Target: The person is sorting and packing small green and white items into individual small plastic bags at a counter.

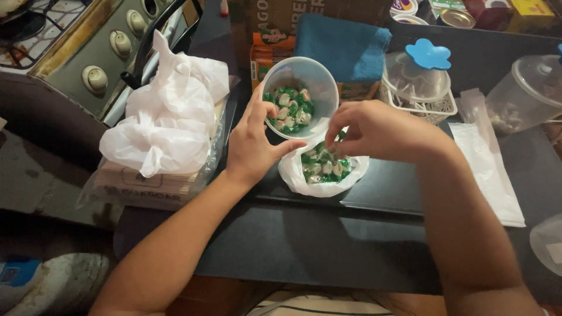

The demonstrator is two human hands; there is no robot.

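Clear plastic cup point(301, 96), tilted and part-filled with green-and-white wrapped sweets point(291, 109), sits mid-worktop, gripped at its left and near rim by the left hand point(253, 143). Right hand point(374, 130), fingers pinched closed over a white bag of the same sweets point(322, 168); whether they hold one cannot be told. Crumpled white bags point(167, 114) crowd the left; bare dark worktop point(328, 246) lies open nearer.

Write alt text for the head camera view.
A person's left hand tilts a clear plastic tub of green-and-white wrapped candies while the right hand pinches at more candies in a small white bag on a dark table. A crumpled white plastic bag lies to the left.
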